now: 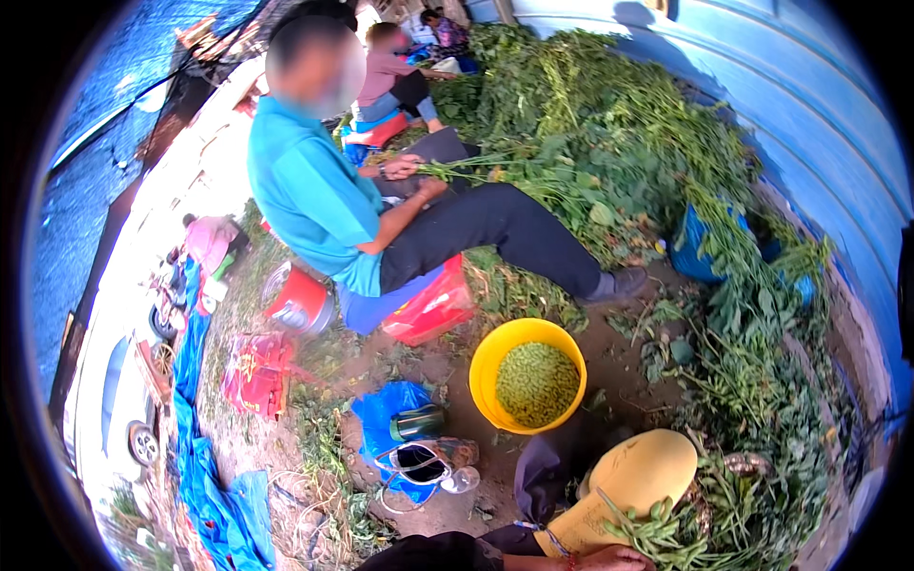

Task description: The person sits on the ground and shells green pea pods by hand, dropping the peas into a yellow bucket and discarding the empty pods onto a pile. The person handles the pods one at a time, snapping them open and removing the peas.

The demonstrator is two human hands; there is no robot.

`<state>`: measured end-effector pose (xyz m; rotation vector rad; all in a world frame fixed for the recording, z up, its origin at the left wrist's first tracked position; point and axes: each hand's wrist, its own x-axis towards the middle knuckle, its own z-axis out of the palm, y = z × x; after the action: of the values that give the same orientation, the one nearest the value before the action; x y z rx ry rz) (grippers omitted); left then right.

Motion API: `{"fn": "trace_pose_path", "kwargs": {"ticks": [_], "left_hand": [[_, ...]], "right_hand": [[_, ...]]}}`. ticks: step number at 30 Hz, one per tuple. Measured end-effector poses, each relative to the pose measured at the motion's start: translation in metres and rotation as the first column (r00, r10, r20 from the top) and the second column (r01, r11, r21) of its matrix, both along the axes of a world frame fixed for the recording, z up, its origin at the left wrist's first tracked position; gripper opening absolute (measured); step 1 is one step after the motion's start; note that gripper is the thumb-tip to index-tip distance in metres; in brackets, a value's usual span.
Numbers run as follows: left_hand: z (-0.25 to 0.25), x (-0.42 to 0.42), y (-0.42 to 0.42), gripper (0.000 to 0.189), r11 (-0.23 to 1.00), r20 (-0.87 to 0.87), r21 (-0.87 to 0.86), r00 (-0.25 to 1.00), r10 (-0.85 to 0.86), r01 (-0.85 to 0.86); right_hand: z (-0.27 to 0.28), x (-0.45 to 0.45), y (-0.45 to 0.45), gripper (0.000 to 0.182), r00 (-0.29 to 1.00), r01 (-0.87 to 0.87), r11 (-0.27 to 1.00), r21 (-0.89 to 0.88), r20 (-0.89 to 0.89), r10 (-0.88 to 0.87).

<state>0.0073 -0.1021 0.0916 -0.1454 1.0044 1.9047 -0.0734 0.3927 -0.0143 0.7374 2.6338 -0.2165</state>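
My left hand, with a red band at the wrist, is at the bottom edge, partly cut off. Its fingers are beside a bunch of green bean pods; whether they grip it is hidden. My right hand is out of view. Just above my forearm lies a rounded yellow piece with a cord around its narrow end; its kind is unclear. Beyond it stands a yellow bucket, partly filled with small green beans or pods.
A person in a turquoise shirt sits ahead, holding green stems. Pulled plants are heaped along a blue wall. A blue plastic bag, a dark green cylinder and an open bag lie left of the bucket.
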Motion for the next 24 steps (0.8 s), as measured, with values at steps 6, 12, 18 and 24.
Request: {"fn": "trace_pose_path", "kwargs": {"ticks": [6, 12, 18, 24], "left_hand": [[0.008, 0.004, -0.001, 0.023, 0.997, 0.0, -0.073, 0.999, 0.034, -0.034], [-0.046, 0.012, 0.016, 0.025, 0.965, 0.193, 0.26, 0.976, -0.097, 0.045], [-0.026, -0.003, 0.008, 0.025, 0.98, 0.409, 0.108, 0.906, 0.112, -0.169], [-0.011, 0.006, 0.001, 0.024, 0.992, 0.35, 0.056, 0.933, 0.086, -0.113]], "right_hand": [[0.013, 0.019, 0.02, 0.037, 0.998, 0.062, 0.997, 0.043, -0.028, -0.061], [0.038, 0.078, 0.093, 0.033, 0.98, -0.111, 0.959, 0.26, -0.13, 0.149], [0.097, 0.054, -0.062, 0.023, 0.773, 0.065, 0.993, 0.098, -0.635, 0.012], [0.122, 0.089, -0.181, 0.011, 0.665, -0.28, 0.951, -0.132, -0.741, 0.093]]}}
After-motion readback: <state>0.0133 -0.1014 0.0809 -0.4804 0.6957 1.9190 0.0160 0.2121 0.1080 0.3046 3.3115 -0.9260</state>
